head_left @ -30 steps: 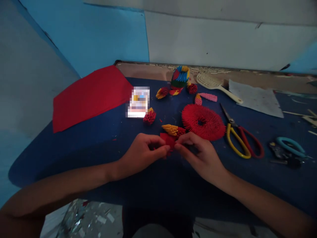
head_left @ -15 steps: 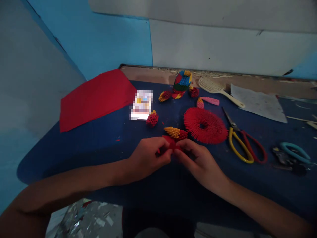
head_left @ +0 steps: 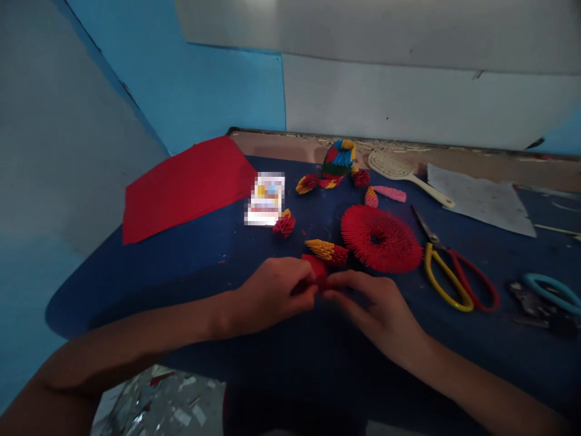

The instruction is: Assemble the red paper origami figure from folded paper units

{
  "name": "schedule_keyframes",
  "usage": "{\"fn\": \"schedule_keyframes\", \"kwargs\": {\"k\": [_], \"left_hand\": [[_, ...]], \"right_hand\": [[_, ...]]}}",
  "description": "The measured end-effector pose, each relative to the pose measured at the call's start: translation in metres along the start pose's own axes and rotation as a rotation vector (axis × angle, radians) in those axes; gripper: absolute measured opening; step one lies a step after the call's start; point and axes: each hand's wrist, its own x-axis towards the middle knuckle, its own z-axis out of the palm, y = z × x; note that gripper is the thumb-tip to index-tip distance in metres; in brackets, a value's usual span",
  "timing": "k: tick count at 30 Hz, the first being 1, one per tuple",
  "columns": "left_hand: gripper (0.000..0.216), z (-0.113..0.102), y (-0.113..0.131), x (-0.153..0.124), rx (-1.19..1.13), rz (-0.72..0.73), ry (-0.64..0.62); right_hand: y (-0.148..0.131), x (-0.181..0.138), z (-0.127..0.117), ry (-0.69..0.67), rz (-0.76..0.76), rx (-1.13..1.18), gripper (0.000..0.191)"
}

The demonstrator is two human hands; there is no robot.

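Observation:
My left hand (head_left: 276, 295) is closed in a pinch on a small piece of red paper (head_left: 322, 282) over the front of the blue table (head_left: 218, 242). From the other side, my right hand (head_left: 385, 309) pinches the same piece between thumb and forefinger. The fingers hide much of the paper, so its folds cannot be made out. Just beyond the fingertips shows a flat red patch of paper (head_left: 315, 264). Behind it lies a yellow-and-red folded-paper piece (head_left: 327, 250). A large red folded-paper ring (head_left: 358, 233) rests beyond my right hand.
Scissors (head_left: 447, 266) with yellow and red handles lie right of the ring. Left are red sheets (head_left: 186, 188), a blurred bright rectangle (head_left: 265, 200) and a red paper bud (head_left: 284, 224). Behind stand a multicoloured paper piece (head_left: 339, 158) and a hairbrush (head_left: 408, 172). Teal-handled tool (head_left: 551, 292) lies right.
The view has shifted, so the table and its things sit slightly lower and further right. Both hands still pinch the red paper; my right hand's fingers are stretched a little straighter.

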Motion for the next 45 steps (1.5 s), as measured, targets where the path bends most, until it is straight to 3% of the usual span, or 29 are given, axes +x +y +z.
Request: {"fn": "schedule_keyframes", "kwargs": {"k": [7,10,14,17,19,23,26,28,31,37,41,45], "left_hand": [[0.013,0.0,-0.004,-0.001,0.105,0.081,-0.072],[0.017,-0.003,0.0,-0.001,0.022,0.08,-0.082],[0.04,-0.011,0.009,0.001,-0.346,-0.164,-0.16],[0.041,-0.014,0.009,0.005,-0.706,-0.407,-0.348],[0.037,-0.014,0.006,0.006,-0.87,-0.508,-0.424],[0.03,-0.012,0.002,0.007,-0.999,-0.546,-0.405],[0.023,-0.012,0.004,0.006,-0.955,-0.535,-0.317],[0.019,-0.012,0.005,0.006,-0.877,-0.529,-0.235],[0.016,-0.013,0.006,0.007,-0.769,-0.497,-0.165],[0.015,-0.01,0.007,0.002,-0.448,-0.257,-0.04],[0.01,-0.006,0.005,-0.004,-0.145,0.048,0.138],[0.008,-0.004,0.002,-0.006,0.013,0.199,0.207]], "right_hand": [[-0.001,0.002,0.001,-0.077,0.012,-0.011,0.008],[-0.004,0.003,-0.001,-0.085,-0.022,0.031,0.011],[0.001,0.002,-0.003,0.1,-0.281,-0.115,0.02],[0.005,-0.001,-0.005,0.231,-0.458,-0.277,0.016],[0.007,-0.001,-0.006,0.288,-0.485,-0.308,0.008],[0.006,0.003,-0.009,0.363,-0.452,-0.327,0.004],[0.005,0.006,-0.011,0.315,-0.483,-0.308,0.005],[0.004,0.008,-0.011,0.248,-0.395,-0.174,0.013],[0.004,0.011,-0.008,0.137,-0.065,0.163,0.016],[0.005,0.01,0.0,-0.106,0.448,0.677,0.025],[0.006,0.011,-0.001,-0.188,0.58,0.797,0.024],[0.007,0.013,-0.004,-0.219,0.515,0.714,0.023]]}}
